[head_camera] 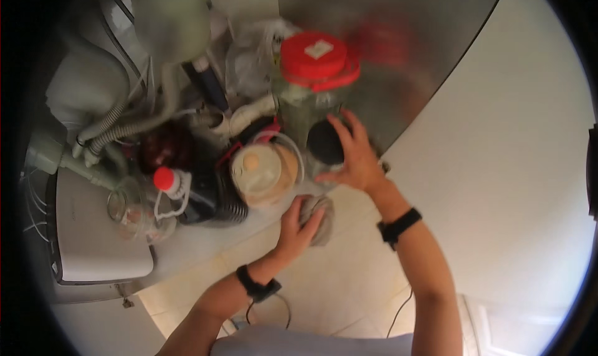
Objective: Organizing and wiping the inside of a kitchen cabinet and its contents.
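Note:
My left hand point(297, 230) holds a crumpled grey-beige cloth point(322, 220) just in front of the cabinet floor's edge. My right hand point(362, 162) is curled around a clear jar with a black lid point(323, 143), fingers along the lid's far side and thumb on the near side. Behind that jar stands a large clear jar with a red lid point(313, 54) and a red carrying handle. Left of the right hand sits a round container with a translucent lid point(257, 169) and a white handle.
Farther left are a dark bottle with a red cap point(164, 179), a glass jar point(128, 206) and a white appliance point(100, 230). Drain pipes and ribbed hoses point(126, 129) hang above them. An open white cabinet door point(504, 145) bounds the right side; the tiled floor point(322, 286) lies below.

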`<state>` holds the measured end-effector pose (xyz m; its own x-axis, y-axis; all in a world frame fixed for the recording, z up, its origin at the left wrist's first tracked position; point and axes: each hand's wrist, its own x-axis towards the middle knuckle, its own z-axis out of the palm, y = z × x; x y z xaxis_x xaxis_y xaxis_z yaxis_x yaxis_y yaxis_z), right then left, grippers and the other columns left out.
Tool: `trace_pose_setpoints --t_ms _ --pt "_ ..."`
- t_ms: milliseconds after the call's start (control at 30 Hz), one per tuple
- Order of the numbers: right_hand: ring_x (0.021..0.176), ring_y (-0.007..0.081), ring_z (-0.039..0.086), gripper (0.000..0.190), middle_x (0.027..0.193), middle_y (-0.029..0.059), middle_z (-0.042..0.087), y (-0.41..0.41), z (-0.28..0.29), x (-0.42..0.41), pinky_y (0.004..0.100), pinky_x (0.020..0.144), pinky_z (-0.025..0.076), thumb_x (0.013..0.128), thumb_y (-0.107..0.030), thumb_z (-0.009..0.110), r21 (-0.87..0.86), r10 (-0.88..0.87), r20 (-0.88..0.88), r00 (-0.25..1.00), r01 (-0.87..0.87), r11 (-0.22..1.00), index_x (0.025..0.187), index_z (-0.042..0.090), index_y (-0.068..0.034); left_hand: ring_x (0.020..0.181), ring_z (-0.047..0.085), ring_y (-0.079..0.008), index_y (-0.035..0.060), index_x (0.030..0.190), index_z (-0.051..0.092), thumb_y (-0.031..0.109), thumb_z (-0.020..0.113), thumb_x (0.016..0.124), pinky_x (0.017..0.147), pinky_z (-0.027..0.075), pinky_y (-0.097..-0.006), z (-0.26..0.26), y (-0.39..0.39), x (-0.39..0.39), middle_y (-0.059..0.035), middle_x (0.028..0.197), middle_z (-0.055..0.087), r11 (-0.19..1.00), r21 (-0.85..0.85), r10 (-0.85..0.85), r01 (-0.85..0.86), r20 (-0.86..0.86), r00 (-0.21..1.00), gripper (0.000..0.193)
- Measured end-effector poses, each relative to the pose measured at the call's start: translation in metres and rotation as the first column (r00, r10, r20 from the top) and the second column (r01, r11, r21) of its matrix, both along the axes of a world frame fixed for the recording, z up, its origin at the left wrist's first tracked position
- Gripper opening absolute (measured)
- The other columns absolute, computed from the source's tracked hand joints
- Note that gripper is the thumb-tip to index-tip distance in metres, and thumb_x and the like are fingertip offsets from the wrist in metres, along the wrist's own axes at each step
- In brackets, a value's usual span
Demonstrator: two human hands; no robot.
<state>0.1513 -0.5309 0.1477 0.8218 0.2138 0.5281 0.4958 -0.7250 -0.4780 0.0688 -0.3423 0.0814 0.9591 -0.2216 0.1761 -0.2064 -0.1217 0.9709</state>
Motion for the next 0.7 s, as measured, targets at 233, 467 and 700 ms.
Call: trace_pose_setpoints --t_ms 233,467,700 --pt "0.105 0.029 0.057 0.053 0.123 0.0181 0.051 -0.036 0.054 -0.071 0.0362 0.088 0.048 0.072 -0.007 0.074 0.352 -0.216 -0.045 0.975 0.218 0.91 0.121 0.054 -0.004 0.105 0.053 -0.0132 -0.0007 0.129 0.041 0.012 0.049 0.097 0.091 0.042 -0.0269 0.207 -0.028 0.028 -0.008 0.117 0.055 0.834 -0.541 -0.018 0.108 0.169 0.985 0.035" --pt "0.076 0.0179 0.063 0.018 0.081 0.0102 0.063 -0.068 0.152 -0.133 0.0284 0.069 0.05 0.079 0.007 0.06 0.47 -0.522 0.173 0.835 0.396 0.789 0.096 0.063 0.002 0.124 0.04 -0.0333 0.0054 0.128 0.046 0.033 0.051 0.094 0.104 0.03 -0.0415 0.352 -0.208 0.159 -0.0215 0.134 0.042 0.929 -0.343 0.22 0.142 0.816 0.534 0.044" --pt "0.117 0.0359 0.048 0.029 0.124 0.0202 0.05 -0.098 0.203 -0.183 0.0455 0.096 0.039 0.082 -0.003 0.058 0.261 -0.648 0.745 0.157 0.826 0.5 0.111 0.059 0.0 0.125 0.043 -0.0305 0.0027 0.138 0.038 0.043 0.046 0.096 0.107 0.028 -0.0398 0.33 -0.194 0.271 -0.0186 0.137 0.043 0.818 -0.514 0.427 -0.258 0.243 0.871 0.058"
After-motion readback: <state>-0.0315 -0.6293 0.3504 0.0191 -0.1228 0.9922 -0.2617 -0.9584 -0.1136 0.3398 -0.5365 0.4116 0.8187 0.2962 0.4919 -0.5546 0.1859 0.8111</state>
